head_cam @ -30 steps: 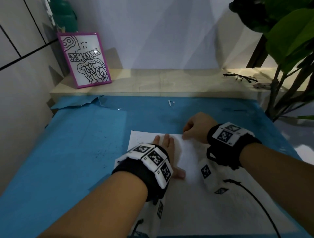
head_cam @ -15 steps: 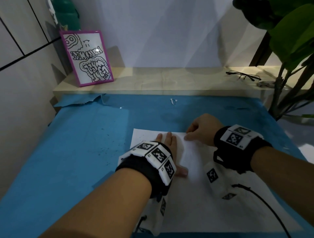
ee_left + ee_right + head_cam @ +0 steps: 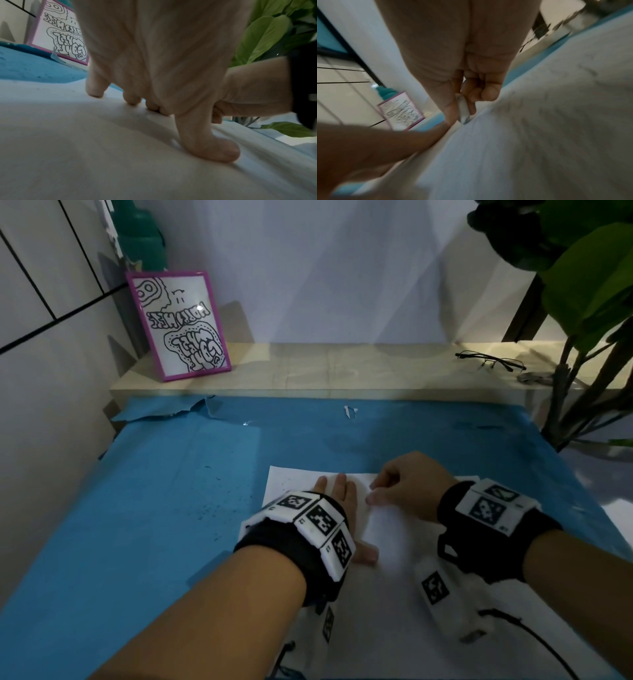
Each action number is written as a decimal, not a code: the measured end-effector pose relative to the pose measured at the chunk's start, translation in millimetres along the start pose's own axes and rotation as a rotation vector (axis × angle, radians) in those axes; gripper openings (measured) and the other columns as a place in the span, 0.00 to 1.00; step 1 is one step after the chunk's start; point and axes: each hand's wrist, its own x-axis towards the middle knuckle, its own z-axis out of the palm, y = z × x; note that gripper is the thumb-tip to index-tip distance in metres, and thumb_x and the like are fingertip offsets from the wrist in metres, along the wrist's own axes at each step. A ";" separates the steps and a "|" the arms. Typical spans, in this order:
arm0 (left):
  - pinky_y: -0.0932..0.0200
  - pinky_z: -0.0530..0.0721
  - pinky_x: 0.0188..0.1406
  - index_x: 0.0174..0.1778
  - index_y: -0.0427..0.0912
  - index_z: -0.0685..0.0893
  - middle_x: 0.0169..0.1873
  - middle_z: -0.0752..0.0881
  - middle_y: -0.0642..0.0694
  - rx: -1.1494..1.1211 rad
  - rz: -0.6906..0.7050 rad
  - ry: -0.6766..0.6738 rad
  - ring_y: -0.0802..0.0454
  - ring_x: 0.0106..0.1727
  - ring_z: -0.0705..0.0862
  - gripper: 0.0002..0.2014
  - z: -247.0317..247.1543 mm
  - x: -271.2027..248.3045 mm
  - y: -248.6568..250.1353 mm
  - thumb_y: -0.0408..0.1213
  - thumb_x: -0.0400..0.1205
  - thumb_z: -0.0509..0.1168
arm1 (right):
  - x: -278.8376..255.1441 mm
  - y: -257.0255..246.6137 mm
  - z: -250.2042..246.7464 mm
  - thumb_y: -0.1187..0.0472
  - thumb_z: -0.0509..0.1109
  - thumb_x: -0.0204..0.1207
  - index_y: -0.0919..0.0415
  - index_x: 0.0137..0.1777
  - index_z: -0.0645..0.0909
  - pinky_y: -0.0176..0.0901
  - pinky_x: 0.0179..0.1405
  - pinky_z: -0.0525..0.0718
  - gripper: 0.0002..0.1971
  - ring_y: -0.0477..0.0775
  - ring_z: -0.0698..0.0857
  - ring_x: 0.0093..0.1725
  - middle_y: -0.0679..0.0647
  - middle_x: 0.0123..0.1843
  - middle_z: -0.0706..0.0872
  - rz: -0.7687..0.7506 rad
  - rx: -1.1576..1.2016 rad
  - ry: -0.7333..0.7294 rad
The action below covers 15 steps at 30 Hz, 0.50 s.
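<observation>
Right wrist view is motion-blurred. Head view hides the small whitish stub inside the right grip, which pinches it, dark tip touching the paper near its far edge. What the stub is can't be told. Left grip lies flat with fingers straight, pressing the paper's far-left part. The paper lies on the blue table, its near edge cut off.

Left side: table lies open from the paper to the wall.
Far edge: open strip before the shelf; torn flap at the left corner.
Far right corner: plant stems crowd the edge.
</observation>
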 end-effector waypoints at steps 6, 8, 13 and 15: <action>0.41 0.44 0.81 0.82 0.42 0.32 0.83 0.33 0.46 0.010 0.007 -0.002 0.41 0.83 0.35 0.58 6.4 8.9 -4.1 0.69 0.72 0.62 | 2.7 -3.4 0.2 0.59 0.76 0.69 0.61 0.44 0.89 0.35 0.39 0.76 0.07 0.47 0.82 0.42 0.53 0.45 0.89 -0.012 -0.031 0.071; 0.41 0.44 0.82 0.83 0.42 0.33 0.83 0.35 0.43 0.022 0.029 0.021 0.41 0.83 0.35 0.59 8.2 13.0 -6.3 0.71 0.71 0.62 | 1.2 -9.7 5.7 0.57 0.77 0.69 0.60 0.47 0.89 0.33 0.34 0.73 0.09 0.45 0.81 0.43 0.51 0.45 0.88 -0.051 -0.058 0.009; 0.36 0.47 0.79 0.83 0.46 0.34 0.83 0.35 0.50 -0.008 -0.004 0.019 0.46 0.84 0.38 0.58 -0.8 0.5 -3.8 0.69 0.72 0.64 | 0.5 -9.7 6.5 0.58 0.77 0.69 0.54 0.36 0.85 0.25 0.27 0.67 0.04 0.44 0.78 0.38 0.46 0.37 0.85 -0.067 -0.069 0.031; 0.32 0.48 0.77 0.83 0.47 0.35 0.83 0.35 0.51 -0.005 -0.011 0.012 0.47 0.84 0.38 0.57 -4.2 -2.1 -2.8 0.69 0.71 0.64 | -4.7 -14.4 10.0 0.58 0.77 0.69 0.52 0.30 0.80 0.33 0.27 0.68 0.10 0.44 0.78 0.35 0.45 0.33 0.80 -0.100 -0.082 -0.031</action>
